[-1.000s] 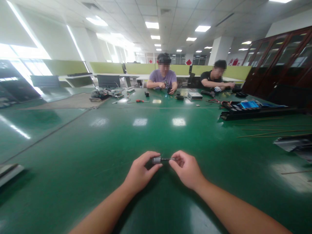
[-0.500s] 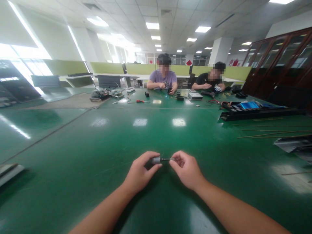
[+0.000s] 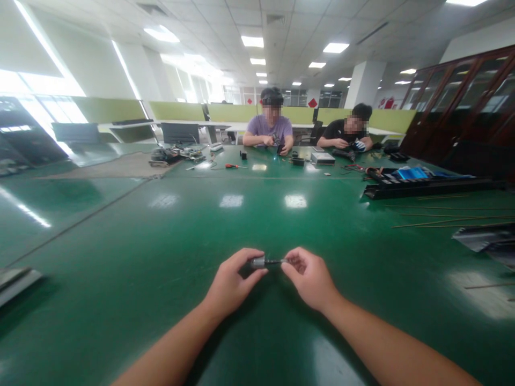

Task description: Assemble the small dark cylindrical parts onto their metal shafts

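Over the near part of the green counter: the silver cylinder, its thin dark shaft pointing right.
Left hand: at the cylinder's left, pinching it between thumb and fingers.
Right hand: right of the cylinder, thumb and fingers pinching the shaft's far end.
Red screwdriver: well beyond the cylinder, slightly left.
Person in purple: beyond the cylinder, across the counter, both hands at a small dark part.
Blue piece: beyond the cylinder, far right, among dark parts.
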Available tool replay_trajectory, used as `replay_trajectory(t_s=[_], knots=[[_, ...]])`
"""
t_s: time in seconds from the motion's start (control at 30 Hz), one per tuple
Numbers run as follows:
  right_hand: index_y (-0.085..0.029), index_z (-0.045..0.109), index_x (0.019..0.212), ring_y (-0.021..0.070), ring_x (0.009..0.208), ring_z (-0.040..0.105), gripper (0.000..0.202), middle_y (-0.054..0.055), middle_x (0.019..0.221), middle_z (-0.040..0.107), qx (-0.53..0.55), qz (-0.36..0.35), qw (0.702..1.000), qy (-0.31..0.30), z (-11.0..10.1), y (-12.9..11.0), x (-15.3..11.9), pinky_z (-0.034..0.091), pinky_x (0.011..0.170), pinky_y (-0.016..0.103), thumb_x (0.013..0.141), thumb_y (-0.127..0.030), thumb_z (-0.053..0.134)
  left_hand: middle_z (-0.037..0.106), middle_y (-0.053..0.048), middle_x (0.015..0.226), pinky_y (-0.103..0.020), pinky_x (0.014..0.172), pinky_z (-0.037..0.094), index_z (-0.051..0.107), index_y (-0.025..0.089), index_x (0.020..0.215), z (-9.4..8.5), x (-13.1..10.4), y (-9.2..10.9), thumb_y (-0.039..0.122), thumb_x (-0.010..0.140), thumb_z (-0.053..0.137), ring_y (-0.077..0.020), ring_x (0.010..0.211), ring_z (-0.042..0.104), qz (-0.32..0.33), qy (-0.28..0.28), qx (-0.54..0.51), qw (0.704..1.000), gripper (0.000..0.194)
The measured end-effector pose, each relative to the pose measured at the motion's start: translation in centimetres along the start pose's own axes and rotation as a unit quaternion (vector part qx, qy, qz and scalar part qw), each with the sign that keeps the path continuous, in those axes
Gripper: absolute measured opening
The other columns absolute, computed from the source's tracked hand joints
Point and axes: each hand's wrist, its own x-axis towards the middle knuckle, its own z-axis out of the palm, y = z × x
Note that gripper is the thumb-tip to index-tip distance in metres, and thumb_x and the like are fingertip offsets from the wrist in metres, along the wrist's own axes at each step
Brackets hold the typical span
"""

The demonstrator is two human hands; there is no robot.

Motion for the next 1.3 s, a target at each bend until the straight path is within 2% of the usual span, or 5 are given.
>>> replay_trajectory(t_s=[1.03, 1.17, 1.3], knots=[[-0.017, 0.067, 0.088, 0.0165, 0.066, 0.064, 0.014, 0.003, 0.076, 0.070, 0.009, 0.008, 1.000, 0.007, 0.07, 0.20, 0.14, 0.049, 0.062, 0.025, 0.084, -0.030, 0.063, 0.072, -0.004, 0.102, -0.033, 0.085, 0.056, 0.067, 0.023, 0.107, 0.00, 0.11, -0.14, 0.029, 0.084, 0.070, -0.0203, 0.092, 0.068, -0.009, 0.003, 0.008, 1.000, 0.024], [-0.017, 0.068, 0.089, 0.0168, 0.068, 0.065, 0.014, 0.004, 0.077, 0.071, 0.012, 0.006, 1.000, 0.008, 0.23, 0.09, -0.04, 0.050, 0.064, 0.026, 0.083, -0.029, 0.064, 0.072, -0.005, 0.100, -0.035, 0.084, 0.056, 0.069, 0.022, 0.106, -0.22, 0.23, -0.23, 0.033, 0.083, 0.071, -0.0218, 0.090, 0.068, -0.034, 0.026, 0.022, 0.999, 0.025], [-0.017, 0.069, 0.089, 0.0172, 0.069, 0.066, 0.016, 0.004, 0.078, 0.072, 0.006, 0.001, 1.000, 0.005, 0.45, -0.01, -0.15, 0.050, 0.065, 0.026, 0.084, -0.032, 0.065, 0.073, -0.004, 0.093, -0.034, 0.076, 0.056, 0.071, 0.021, 0.099, -0.70, 0.54, -0.45, 0.042, 0.080, 0.072, -0.0218, 0.082, 0.068, -0.089, 0.063, 0.033, 0.993, 0.028]])
